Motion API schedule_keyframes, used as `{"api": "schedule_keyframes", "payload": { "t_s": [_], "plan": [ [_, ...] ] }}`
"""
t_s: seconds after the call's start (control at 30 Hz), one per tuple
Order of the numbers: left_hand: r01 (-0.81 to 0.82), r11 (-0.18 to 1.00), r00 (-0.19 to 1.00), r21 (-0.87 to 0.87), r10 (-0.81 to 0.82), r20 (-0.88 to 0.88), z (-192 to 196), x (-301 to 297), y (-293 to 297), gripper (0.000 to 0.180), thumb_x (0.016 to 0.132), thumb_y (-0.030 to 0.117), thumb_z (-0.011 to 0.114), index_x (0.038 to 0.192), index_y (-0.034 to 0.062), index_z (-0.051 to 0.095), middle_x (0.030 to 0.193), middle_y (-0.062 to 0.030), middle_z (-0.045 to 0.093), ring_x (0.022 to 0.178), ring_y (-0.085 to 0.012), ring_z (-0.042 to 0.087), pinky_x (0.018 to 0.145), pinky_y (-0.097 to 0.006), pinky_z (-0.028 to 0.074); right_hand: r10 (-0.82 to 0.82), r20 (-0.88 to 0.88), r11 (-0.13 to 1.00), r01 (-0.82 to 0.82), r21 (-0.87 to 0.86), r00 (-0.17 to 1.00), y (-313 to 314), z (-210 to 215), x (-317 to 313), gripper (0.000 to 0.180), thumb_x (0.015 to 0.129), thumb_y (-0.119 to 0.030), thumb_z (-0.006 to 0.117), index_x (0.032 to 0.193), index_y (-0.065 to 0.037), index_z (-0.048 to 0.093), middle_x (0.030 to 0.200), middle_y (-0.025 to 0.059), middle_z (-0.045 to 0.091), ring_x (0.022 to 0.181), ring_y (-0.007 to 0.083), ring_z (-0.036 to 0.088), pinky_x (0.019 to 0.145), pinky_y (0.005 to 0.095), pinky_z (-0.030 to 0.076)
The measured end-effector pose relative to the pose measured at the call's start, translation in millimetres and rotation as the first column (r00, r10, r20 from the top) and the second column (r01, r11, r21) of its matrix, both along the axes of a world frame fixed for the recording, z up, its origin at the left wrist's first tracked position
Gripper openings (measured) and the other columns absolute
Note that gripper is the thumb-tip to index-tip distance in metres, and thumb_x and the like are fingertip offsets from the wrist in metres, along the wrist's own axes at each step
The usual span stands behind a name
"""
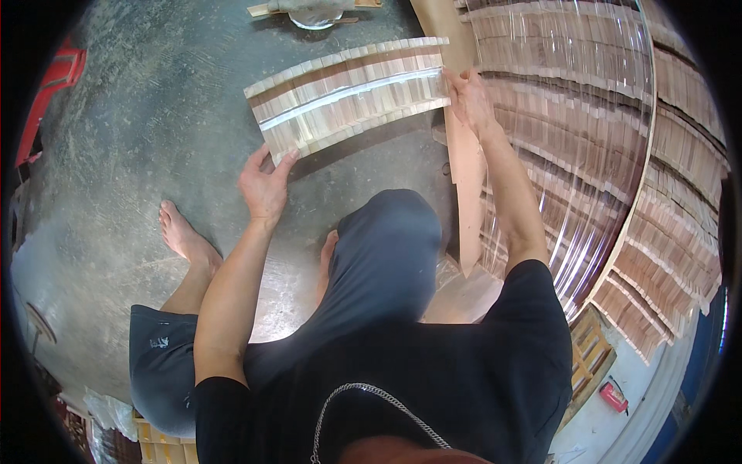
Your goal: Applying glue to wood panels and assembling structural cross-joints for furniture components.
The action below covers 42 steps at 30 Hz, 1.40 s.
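A long row of small pale wooden blocks, with a shiny band along its face, is held up above the floor before me. The row bows slightly and slants, its right end farther away than its left. My left hand grips the near left corner, thumb and fingers closed at the edge. At the other end, my right hand is closed on the right edge; some of its fingertips are hidden. Just beside that hand stands a stack of similar wooden rows, covered with clear plastic film.
A brown cardboard strip runs along the stack's near side. More wooden rows stand farther right. A tape roll on a wooden piece lies on the concrete floor ahead. Red metal frame at far left; wooden pallet at lower right.
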<state>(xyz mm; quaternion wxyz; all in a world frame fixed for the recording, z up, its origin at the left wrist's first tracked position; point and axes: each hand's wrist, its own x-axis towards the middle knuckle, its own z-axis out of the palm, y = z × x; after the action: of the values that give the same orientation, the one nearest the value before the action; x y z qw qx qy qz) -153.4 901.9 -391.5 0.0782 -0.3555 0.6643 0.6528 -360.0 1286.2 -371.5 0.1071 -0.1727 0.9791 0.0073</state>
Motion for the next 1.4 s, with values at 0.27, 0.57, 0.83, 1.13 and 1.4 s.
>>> {"api": "schedule_keyframes", "payload": {
  "t_s": [0.27,0.57,0.83,1.13,1.4],
  "plan": [
    [-0.015,0.999,1.0,0.031,0.016,-0.007,-3,1,1,0.056,0.083,0.016,0.085,0.126,-0.0126,0.061,0.118,-0.0216,0.07,0.109,-0.0234,0.068,0.096,-0.034,0.054,0.037,0.038,0.998,-0.035,-0.058,0.999,2,-2,9,0.034,0.098,-0.022,0.056,0.128,-0.015,0.069,0.109,0.0169,0.059,0.105,0.0362,0.06,0.093,0.0452,0.05],
    [-0.021,0.999,0.999,0.027,0.022,-0.027,-1,-2,2,0.057,0.084,0.018,0.085,0.126,-0.0124,0.062,0.119,-0.0211,0.07,0.109,-0.024,0.068,0.096,-0.034,0.055,-0.525,0.043,0.698,0.46,-0.548,0.85,-6,35,69,0.04,0.106,-0.032,0.049,0.121,-0.002,0.071,0.115,0.0173,0.063,0.102,0.026,0.064,0.094,0.0396,0.05],
    [0.019,1.0,0.998,-0.024,-0.021,-0.061,-18,7,-1,0.058,0.085,0.02,0.084,0.127,-0.0121,0.061,0.119,-0.0209,0.069,0.111,-0.0242,0.067,0.097,-0.035,0.054,-0.294,0.842,-0.565,0.629,-0.534,0.452,-44,-84,137,0.078,0.104,-0.054,0.044,0.151,0.006,0.034,0.148,0.0198,0.047,0.137,0.029,0.046,0.113,0.0387,0.036],
    [0.066,0.997,0.995,-0.043,-0.068,-0.07,-18,6,0,0.058,0.087,0.022,0.082,0.13,-0.0107,0.06,0.125,-0.0191,0.067,0.12,-0.0236,0.061,0.102,-0.034,0.048,-0.381,0.731,-0.775,0.235,-0.586,0.566,-76,-103,58,0.087,0.093,-0.067,0.059,0.153,-0.007,0.039,0.155,0.0068,0.044,0.143,0.0236,0.038,0.12,0.0406,0.023],
    [0.009,0.998,1.0,0.055,-0.008,-0.023,-9,11,0,0.059,0.085,0.014,0.083,0.131,-0.0125,0.056,0.12,-0.0195,0.068,0.109,-0.0213,0.066,0.096,-0.031,0.051,-0.458,0.733,-0.667,0.351,-0.657,0.502,-78,-111,64,0.078,0.095,-0.062,0.056,0.149,-0.008,0.043,0.153,0.0074,0.046,0.142,0.0236,0.04,0.119,0.0387,0.026]
  ]
}}
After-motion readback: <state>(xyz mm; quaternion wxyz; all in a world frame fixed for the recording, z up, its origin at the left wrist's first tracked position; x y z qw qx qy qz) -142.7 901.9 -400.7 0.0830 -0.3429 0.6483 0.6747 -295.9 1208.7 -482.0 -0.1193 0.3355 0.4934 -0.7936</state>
